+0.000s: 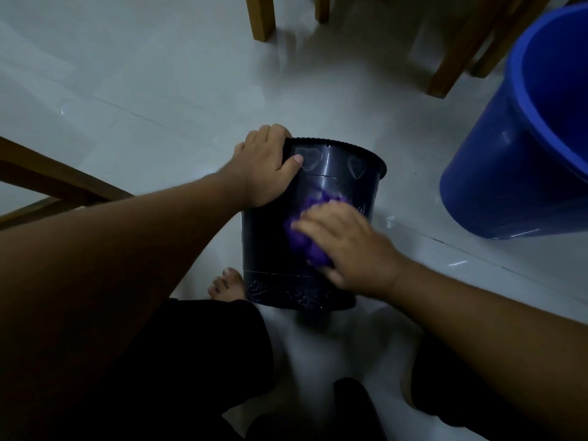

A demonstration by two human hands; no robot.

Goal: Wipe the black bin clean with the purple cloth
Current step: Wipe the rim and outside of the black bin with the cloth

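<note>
The black bin (270, 237) stands on the white floor in the middle of the head view, tilted away from me, with heart shapes near its rim and a swirl band at its base. My left hand (264, 167) grips the rim at its upper left, thumb over the outer wall. My right hand (346, 246) presses the bunched purple cloth (305, 240) flat against the bin's near side wall; the hand covers most of the cloth. The bin's inside is hidden.
A large blue bucket (521, 148) stands at the right, close to the bin. Wooden furniture legs (262, 17) rise at the top, and a wooden frame (47, 183) runs along the left. My bare foot (226, 286) rests by the bin's base, my dark-clothed knees below.
</note>
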